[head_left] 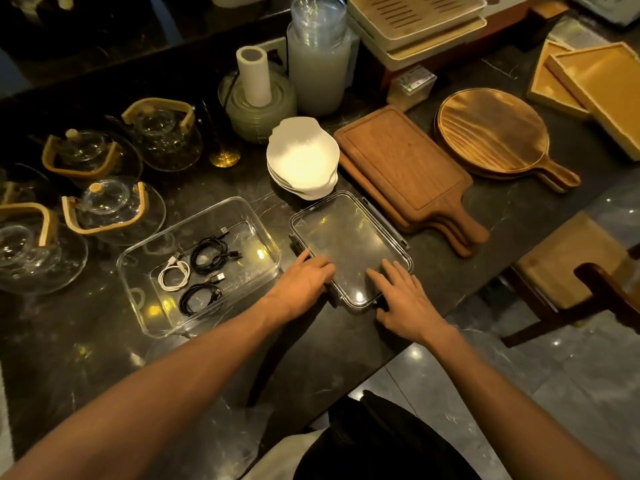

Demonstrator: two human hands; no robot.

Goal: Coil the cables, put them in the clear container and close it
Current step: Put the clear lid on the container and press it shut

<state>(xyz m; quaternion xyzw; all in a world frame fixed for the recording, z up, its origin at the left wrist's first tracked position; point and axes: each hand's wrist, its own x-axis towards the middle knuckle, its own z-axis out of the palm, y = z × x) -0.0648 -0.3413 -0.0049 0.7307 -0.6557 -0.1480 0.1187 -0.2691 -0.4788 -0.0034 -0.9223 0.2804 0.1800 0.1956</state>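
A clear rectangular container [145,299] stands open on the dark marble table. Inside lie three coiled cables: a white cable [174,274], a black cable [211,253] behind it and another black cable [199,299] in front. To the right, the clear lid [346,233] lies flat on the table. My left hand [304,282] rests on the lid's near left edge, fingers over the rim. My right hand [405,299] touches the lid's near right corner, fingers spread on top. Whether either hand grips the lid is unclear.
White bowls [301,157] are stacked just behind the lid. Wooden cutting boards [405,168] and a round wooden board [491,129] lie to the right. Glass teapots [114,206] crowd the left. Jars and a paper roll [254,76] stand at the back. The table edge runs near my right hand.
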